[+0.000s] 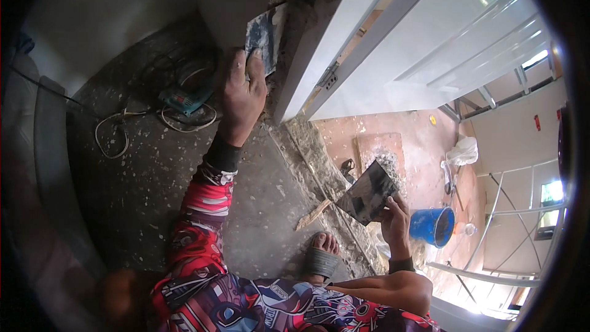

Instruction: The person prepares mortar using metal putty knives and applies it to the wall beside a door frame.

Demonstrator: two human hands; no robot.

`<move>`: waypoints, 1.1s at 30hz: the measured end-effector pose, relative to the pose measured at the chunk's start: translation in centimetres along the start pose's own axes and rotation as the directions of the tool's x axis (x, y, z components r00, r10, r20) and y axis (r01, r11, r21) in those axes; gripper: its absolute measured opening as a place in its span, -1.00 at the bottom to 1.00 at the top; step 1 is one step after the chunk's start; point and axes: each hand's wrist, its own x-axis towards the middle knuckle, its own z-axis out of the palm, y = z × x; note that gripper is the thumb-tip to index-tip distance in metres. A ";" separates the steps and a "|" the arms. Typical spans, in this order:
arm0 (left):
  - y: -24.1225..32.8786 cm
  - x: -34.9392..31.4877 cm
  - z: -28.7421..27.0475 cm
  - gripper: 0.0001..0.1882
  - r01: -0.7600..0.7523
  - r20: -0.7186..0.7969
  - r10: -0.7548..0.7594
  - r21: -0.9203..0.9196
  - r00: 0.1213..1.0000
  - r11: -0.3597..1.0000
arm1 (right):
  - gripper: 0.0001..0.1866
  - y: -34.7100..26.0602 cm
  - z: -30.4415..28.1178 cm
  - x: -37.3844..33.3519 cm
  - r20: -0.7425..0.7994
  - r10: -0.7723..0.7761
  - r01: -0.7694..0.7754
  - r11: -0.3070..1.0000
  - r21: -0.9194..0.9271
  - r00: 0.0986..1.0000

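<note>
My left hand [241,95] is closed on a thin, flat rectangular plate [265,32], bluish-grey with pale smears. It is raised at the rough wall edge beside the white door frame [335,40]; whether the plate touches the wall I cannot tell. Lower and to the right, my right hand [395,224] grips a dark square plate [369,193] by its edge, thumb on top. Grey smears mark its face. Handles, if the plates have any, are hidden by my fingers.
The white panelled door [442,43] stands ajar. A teal corded power tool [186,99] lies on the speckled floor at left. Beyond the rough threshold [307,147] are a rubble-covered board [381,144], a blue bucket [432,226] and metal scaffolding [491,209]. My sandalled foot [321,255] is near.
</note>
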 end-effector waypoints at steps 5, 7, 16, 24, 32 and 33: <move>0.5 0.7 0.1 -0.91 -0.183 0.040 0.178 0.200 0.983 0.963 | -0.87 -0.9 0.4 -0.1 0.030 0.022 -0.022 1.000 0.005 0.999; 0.1 0.4 -0.1 -0.91 -0.179 0.024 0.177 0.183 0.984 0.967 | -0.89 -0.9 1.2 0.0 0.030 0.019 -0.019 1.000 0.005 0.999; -0.7 -1.9 -1.9 -0.86 -0.115 0.071 0.108 0.099 0.992 0.988 | -0.93 -0.2 -0.1 0.1 -0.004 0.028 -0.028 1.000 -0.012 1.000; -0.7 -0.5 -0.8 -0.85 -0.010 0.058 0.011 -0.014 0.998 1.000 | -0.89 -1.0 1.6 -0.3 -0.010 0.036 -0.036 0.999 -0.018 0.999; -1.7 0.1 0.9 -0.86 -0.029 -0.030 0.028 -0.048 0.999 0.998 | -0.94 -0.2 0.1 0.1 0.021 0.014 -0.014 1.000 -0.001 1.000; -1.7 0.2 1.1 -0.81 -0.023 -0.059 0.021 -0.046 0.998 0.999 | -0.94 -0.2 0.1 0.1 0.019 0.014 -0.014 1.000 -0.002 1.000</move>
